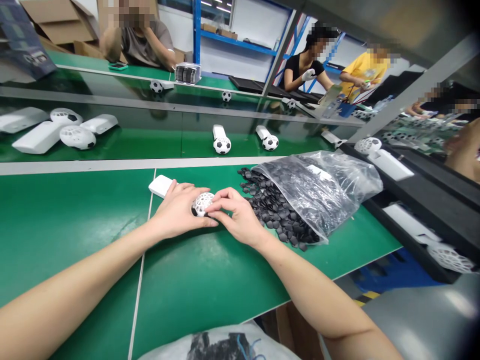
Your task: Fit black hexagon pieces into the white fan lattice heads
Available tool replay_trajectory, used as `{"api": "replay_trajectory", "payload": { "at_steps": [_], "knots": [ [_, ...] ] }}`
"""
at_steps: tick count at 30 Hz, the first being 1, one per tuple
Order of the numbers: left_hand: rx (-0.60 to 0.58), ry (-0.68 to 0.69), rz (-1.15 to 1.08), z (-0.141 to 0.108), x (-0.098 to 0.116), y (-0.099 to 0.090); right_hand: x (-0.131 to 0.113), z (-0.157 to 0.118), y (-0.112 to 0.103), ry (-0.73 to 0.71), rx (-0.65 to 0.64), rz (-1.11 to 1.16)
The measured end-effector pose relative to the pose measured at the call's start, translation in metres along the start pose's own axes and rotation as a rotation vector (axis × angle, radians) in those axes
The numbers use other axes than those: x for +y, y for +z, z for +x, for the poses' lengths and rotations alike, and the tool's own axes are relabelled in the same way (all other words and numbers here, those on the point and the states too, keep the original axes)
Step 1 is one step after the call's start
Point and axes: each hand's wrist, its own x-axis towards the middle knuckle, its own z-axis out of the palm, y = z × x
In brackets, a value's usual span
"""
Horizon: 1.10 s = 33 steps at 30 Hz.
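My left hand (182, 206) is wrapped round a white device with a football-shaped head (204, 202). The head shows a white openwork lattice, with black at its lower left side. The device's white rectangular body (161, 185) sticks out beyond the back of my left hand. My right hand (234, 214) is at the right side of the head, its thumb and fingers pinched together against it. Whatever lies between those fingertips is too small or hidden to make out. Right of my hands, loose black plastic pieces (268, 205) spill from a clear plastic bag (318, 185) onto the green table.
Beyond the white strip, a conveyor belt (157, 140) carries several football-headed devices, such as one (222, 145) ahead. On the right, a black tray (397, 225) holds lattice-headed devices. Several people sit across the line; a metal post (405, 95) slants at the right.
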Motion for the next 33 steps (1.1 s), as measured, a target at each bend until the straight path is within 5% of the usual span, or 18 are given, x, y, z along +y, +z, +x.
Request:
{"api": "replay_trajectory", "payload": {
  "at_steps": [5,10,26,33],
  "knots": [
    [0.030,-0.017,-0.020,0.001,0.004,0.001,0.006,0.000,0.002,0.092,0.042,0.097],
    [0.037,-0.028,-0.049,-0.001,0.007,0.000,0.009,-0.001,0.006,0.233,-0.077,0.199],
    [0.040,0.057,-0.095,0.002,0.001,-0.001,0.010,-0.001,0.016,0.266,0.045,0.139],
    [-0.139,0.096,-0.109,-0.003,-0.008,-0.010,0.017,0.002,-0.040,0.392,-0.176,-0.142]
  ]
}}
